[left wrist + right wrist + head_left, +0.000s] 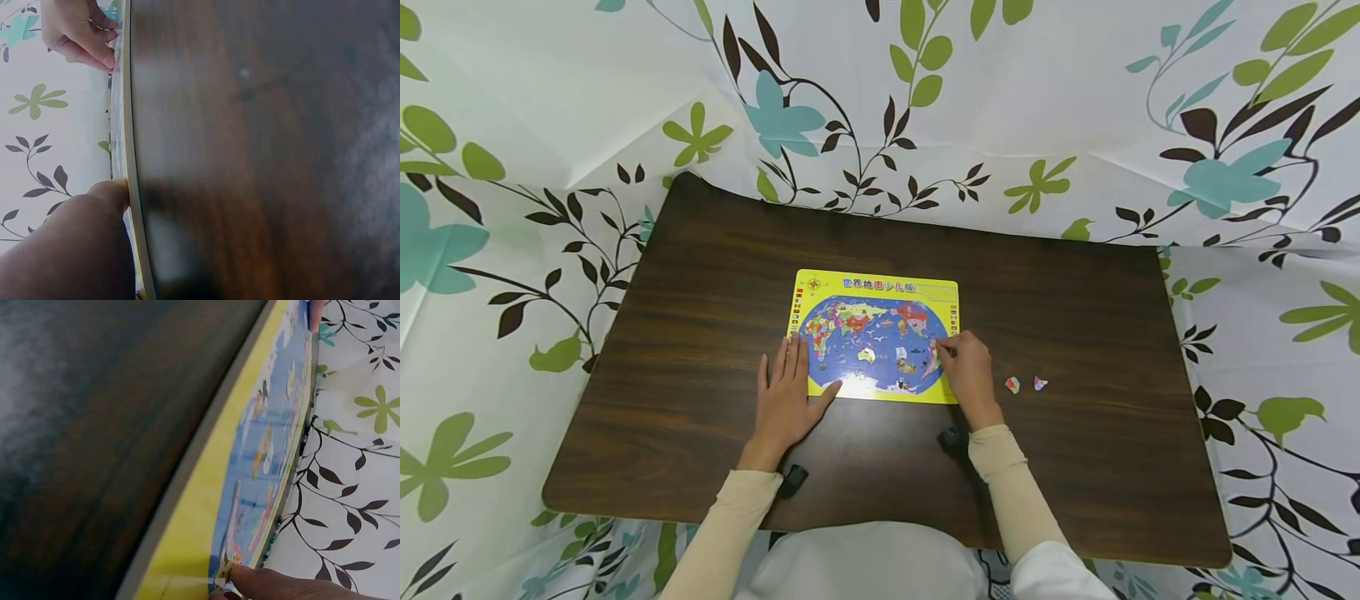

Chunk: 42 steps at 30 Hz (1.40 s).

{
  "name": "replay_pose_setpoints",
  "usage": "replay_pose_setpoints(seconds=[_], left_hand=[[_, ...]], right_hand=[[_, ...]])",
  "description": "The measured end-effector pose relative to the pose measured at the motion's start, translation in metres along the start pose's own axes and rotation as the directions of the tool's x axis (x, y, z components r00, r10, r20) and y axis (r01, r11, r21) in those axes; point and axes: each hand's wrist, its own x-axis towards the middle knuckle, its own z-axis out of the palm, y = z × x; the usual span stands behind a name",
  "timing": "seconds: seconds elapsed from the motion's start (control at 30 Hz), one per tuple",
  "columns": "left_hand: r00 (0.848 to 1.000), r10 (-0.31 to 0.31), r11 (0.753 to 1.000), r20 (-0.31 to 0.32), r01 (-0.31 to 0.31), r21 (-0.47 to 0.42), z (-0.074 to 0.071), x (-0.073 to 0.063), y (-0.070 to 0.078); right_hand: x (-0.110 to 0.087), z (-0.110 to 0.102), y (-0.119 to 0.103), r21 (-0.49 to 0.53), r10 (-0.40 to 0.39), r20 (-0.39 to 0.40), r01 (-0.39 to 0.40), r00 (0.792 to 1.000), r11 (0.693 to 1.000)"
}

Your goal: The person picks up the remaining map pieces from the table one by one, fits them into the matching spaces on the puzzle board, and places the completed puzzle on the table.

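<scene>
A world map jigsaw puzzle (880, 387) with a yellow border lies flat on the dark wooden table. My left hand (784, 400) is spread over its lower left corner, with the thumb on the bottom edge. At the map's right side, my right hand (972, 367) pinches a small puzzle piece (232, 519) between thumb and fingers. That piece stands tilted up from the map surface in the right wrist view, and the fingers hide part of it. Two loose puzzle pieces, one orange and red (1012, 385) and one pink and purple (1040, 382), lie right of the right hand.
The brown table (1112, 467) extends on every side of the puzzle. Behind and beside it hangs a white curtain (1075, 100) with leaf and flower prints. Small black devices (792, 481) sit at both wrists.
</scene>
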Motion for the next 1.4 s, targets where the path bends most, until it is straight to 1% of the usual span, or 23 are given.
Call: replay_pose_setpoints(seconds=[0.13, 0.27, 0.5, 0.67, 0.77, 0.83, 1.13, 1.23, 1.4], left_hand=[[1.0, 0.002, 1.0, 0.002, -0.002, 0.006, 0.0, 0.0, 0.0], [1.0, 0.006, 1.0, -0.007, -0.006, 0.004, -0.001, 0.0, 0.0], [1.0, 0.006, 1.0, -0.004, -0.006, 0.004, 0.001, -0.001, 0.0], [1.0, 0.011, 1.0, -0.01, -0.011, -0.003, 0.001, -0.001, 0.001], [1.0, 0.009, 1.0, -0.01, -0.009, -0.003, 0.0, -0.001, 0.0], [1.0, 0.007, 1.0, -0.009, -0.007, -0.003, 0.0, -0.001, 0.001], [1.0, 0.006, 1.0, 0.004, -0.006, -0.004, -0.002, -0.002, 0.003], [1.0, 0.002, 1.0, 0.006, -0.002, 0.001, -0.002, -0.002, 0.002], [1.0, -0.001, 1.0, 0.011, 0.001, 0.001, -0.002, -0.001, 0.001]], right_hand=[[-0.003, 0.0, 0.001, -0.064, -0.054, 0.001, 0.054, 0.999, 0.996], [-0.004, -0.001, 0.001, -0.123, -0.109, 0.004, 0.108, 0.994, 0.986], [-0.007, -0.002, 0.0, -0.173, -0.123, 0.014, 0.124, 0.992, 0.977], [-0.013, 0.0, 0.003, -0.218, -0.165, 0.033, 0.168, 0.986, 0.961], [-0.015, 0.001, 0.005, -0.219, -0.193, 0.034, 0.196, 0.981, 0.956], [-0.015, 0.002, 0.007, -0.204, -0.201, 0.032, 0.203, 0.979, 0.958], [-0.021, 0.002, 0.011, -0.109, -0.145, -0.029, 0.141, 0.989, 0.984], [-0.024, 0.003, 0.011, -0.088, -0.138, -0.055, 0.133, 0.989, 0.987], [-0.028, 0.004, 0.013, -0.087, -0.137, -0.079, 0.13, 0.987, 0.988]])
